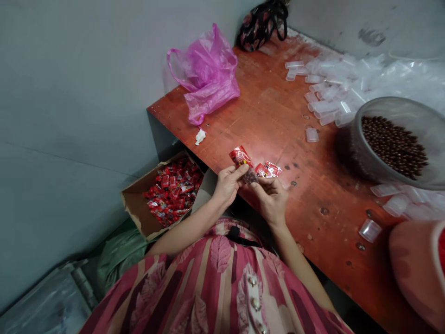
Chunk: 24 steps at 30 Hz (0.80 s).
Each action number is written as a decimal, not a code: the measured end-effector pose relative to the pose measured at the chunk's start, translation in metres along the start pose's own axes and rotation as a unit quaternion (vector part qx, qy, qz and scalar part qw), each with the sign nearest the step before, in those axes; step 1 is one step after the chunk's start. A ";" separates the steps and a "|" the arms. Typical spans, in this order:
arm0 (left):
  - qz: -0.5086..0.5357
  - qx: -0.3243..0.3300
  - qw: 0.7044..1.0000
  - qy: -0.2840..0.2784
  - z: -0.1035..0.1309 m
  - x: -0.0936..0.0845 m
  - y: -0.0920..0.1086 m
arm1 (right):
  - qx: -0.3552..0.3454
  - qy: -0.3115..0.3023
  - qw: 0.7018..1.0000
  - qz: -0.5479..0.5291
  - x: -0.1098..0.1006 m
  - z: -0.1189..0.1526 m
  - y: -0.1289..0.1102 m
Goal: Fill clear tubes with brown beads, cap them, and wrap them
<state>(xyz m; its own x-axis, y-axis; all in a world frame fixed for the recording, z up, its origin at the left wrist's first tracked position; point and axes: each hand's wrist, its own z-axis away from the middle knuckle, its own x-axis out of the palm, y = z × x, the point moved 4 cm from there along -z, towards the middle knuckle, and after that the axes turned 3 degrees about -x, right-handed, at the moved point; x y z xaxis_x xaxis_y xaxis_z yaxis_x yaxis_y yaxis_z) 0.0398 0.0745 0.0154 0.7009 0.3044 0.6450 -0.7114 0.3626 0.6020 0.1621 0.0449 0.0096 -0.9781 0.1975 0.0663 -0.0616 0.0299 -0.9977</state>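
Both hands are closed around a small clear plastic container (pixel 250 176) filled with dark brown balls, above the table's near edge. A red printed wrapper (pixel 239 155) extends from its far end. My left hand (pixel 227 184) pinches where wrapper and container meet, thumb on top. With thumb and fingers, my right hand (pixel 273 199) grips the container's near end. Just beyond the hands, small red wrappers (pixel 273 170) lie on the tabletop, partly hidden by the fingers.
The orange-red table (pixel 313 185) holds a grey tub (pixel 354 134) of brown balls, many clear containers (pixel 327 106), a pink bag (pixel 212 74), a dark floral bag (pixel 259 28) and a pink bowl (pixel 410 260). Below left stands a cardboard box (pixel 134 204) with red packets (pixel 174 190).
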 end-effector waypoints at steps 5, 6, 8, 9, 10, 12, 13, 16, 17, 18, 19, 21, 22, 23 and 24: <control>-0.003 -0.019 1.000 -0.018 0.001 -0.005 -0.005 | 0.035 0.004 0.999 -0.021 0.003 0.005 -0.001; -0.009 -0.029 0.999 -0.028 0.001 -0.006 -0.006 | 0.054 0.012 0.998 -0.043 0.003 0.005 0.001; -0.022 -0.052 0.997 -0.044 0.000 -0.008 -0.006 | 0.072 0.021 0.995 -0.069 0.003 0.006 0.004; -0.026 -0.062 0.997 -0.047 0.000 -0.009 -0.006 | 0.071 0.023 0.995 -0.069 0.002 0.006 0.004; -0.030 -0.069 0.996 -0.046 -0.001 -0.010 -0.005 | 0.065 0.021 0.996 -0.059 0.001 0.007 0.003; -0.029 -0.067 0.997 -0.032 -0.003 -0.010 -0.002 | 0.036 0.017 0.999 -0.018 -0.001 0.007 0.000; -0.025 -0.061 0.998 -0.023 -0.003 -0.009 -0.001 | 0.019 0.016 1.000 0.005 -0.002 0.007 -0.002; -0.011 -0.030 0.999 -0.009 -0.002 -0.004 0.000 | -0.008 0.021 0.999 0.031 -0.004 0.005 -0.006; -0.014 -0.022 1.000 -0.006 -0.001 -0.002 0.000 | 0.003 0.023 1.000 0.014 -0.004 0.004 -0.006; -0.021 -0.018 1.000 -0.005 0.001 -0.001 0.000 | 0.023 0.024 0.999 -0.014 -0.003 0.004 -0.004; -0.031 -0.017 0.999 -0.005 0.003 0.000 -0.001 | 0.047 0.026 0.998 -0.046 -0.002 0.003 -0.001; -0.051 -0.028 0.998 -0.012 0.006 0.000 -0.002 | 0.090 0.034 0.990 -0.099 -0.001 0.003 0.005; -0.058 -0.037 0.997 -0.017 0.007 -0.001 -0.002 | 0.102 0.039 0.988 -0.111 -0.001 0.004 0.006; -0.060 -0.045 0.997 -0.023 0.007 -0.002 -0.002 | 0.106 0.041 0.987 -0.110 -0.001 0.004 0.007; -0.056 -0.050 0.997 -0.029 0.007 -0.003 -0.002 | 0.102 0.043 0.989 -0.101 -0.002 0.005 0.007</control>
<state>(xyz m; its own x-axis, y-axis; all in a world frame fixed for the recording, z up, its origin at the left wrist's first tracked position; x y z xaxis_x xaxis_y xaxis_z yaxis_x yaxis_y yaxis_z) 0.0387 0.0662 0.0153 0.7697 0.2066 0.6041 -0.6182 0.4776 0.6243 0.1622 0.0401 0.0025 -0.9220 0.2899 0.2567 -0.3011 -0.1199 -0.9460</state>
